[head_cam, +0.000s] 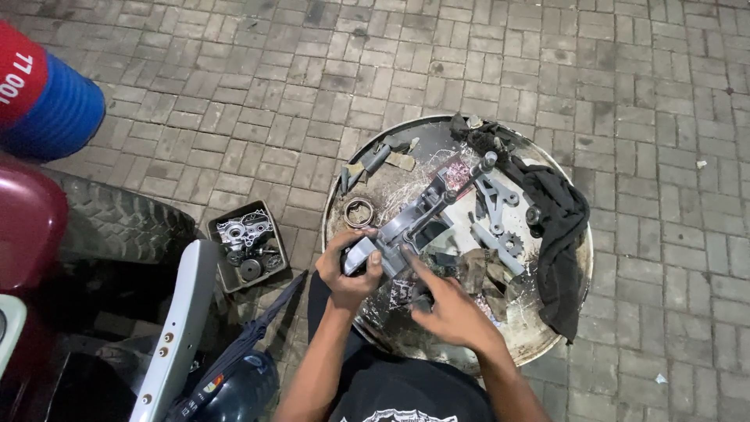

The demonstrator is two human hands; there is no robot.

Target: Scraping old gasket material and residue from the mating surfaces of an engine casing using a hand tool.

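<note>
Slippage is the risk: left hand (349, 270) clamps the oily bracket (422, 215)'s near end, right hand (449, 309), fingers apart, merely touches beside it over the pan (582, 234).

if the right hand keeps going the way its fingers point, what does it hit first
Probably the long grey metal bracket: the right hand points up and left, with its fingertips already at the bracket's lower end, which the left hand grips over the round metal tray. Whether they touch is unclear.
</note>
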